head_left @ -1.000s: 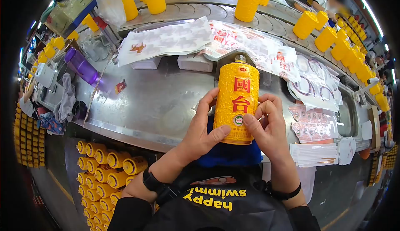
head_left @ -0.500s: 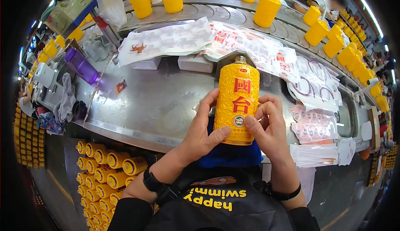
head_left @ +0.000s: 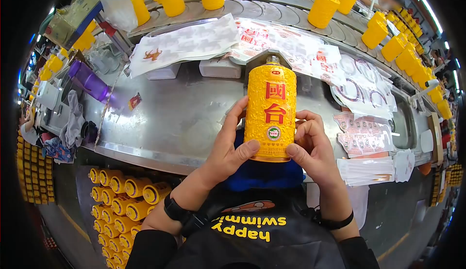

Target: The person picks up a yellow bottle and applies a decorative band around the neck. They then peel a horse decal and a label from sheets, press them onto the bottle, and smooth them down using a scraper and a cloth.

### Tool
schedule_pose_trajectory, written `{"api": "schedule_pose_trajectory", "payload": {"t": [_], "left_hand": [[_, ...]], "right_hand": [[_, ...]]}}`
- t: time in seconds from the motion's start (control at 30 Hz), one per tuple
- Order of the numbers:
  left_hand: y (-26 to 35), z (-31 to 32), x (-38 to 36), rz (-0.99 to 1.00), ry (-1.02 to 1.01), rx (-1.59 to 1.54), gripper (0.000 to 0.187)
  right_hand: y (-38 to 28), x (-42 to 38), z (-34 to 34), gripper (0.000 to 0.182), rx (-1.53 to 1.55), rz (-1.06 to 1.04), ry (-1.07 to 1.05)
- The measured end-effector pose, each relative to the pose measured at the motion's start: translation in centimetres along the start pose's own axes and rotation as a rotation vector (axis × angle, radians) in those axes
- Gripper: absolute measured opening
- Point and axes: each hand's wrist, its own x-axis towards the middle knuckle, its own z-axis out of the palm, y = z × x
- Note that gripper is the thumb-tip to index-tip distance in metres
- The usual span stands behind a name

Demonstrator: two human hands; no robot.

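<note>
A yellow embossed bottle (head_left: 271, 104) with large red characters and a small round green-and-white label near its base lies in front of me, its neck pointing away. My left hand (head_left: 232, 145) is closed on its left side, thumb across the lower front edge. On the right side, my right hand (head_left: 313, 145) grips it with curled fingers, its thumb at the lower right corner. Behind the bottle's neck shows a dark angular holder (head_left: 270, 55). Under the bottle's base lies a blue cloth (head_left: 264, 176).
Sticker sheets (head_left: 286, 50) and a white sheet (head_left: 187, 45) lie along the back of the metal table (head_left: 160, 118). A conveyor (head_left: 272, 11) carries yellow bottles behind them. A purple water bottle (head_left: 90, 80) is at the left. Several yellow bottles (head_left: 119, 196) are stacked at lower left.
My right thumb has moved down from beside the round label to the bottle's lower corner. The bottles on the conveyor have shifted, and the view has moved slightly.
</note>
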Motion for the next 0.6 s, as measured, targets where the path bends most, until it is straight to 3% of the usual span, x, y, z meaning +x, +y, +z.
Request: {"api": "schedule_pose_trajectory", "payload": {"t": [0.6], "left_hand": [[-0.18, -0.26, 0.03, -0.003, -0.005, -0.076, 0.079]], "right_hand": [[-0.08, 0.23, 0.18, 0.037, 0.009, 0.016, 0.012]]}}
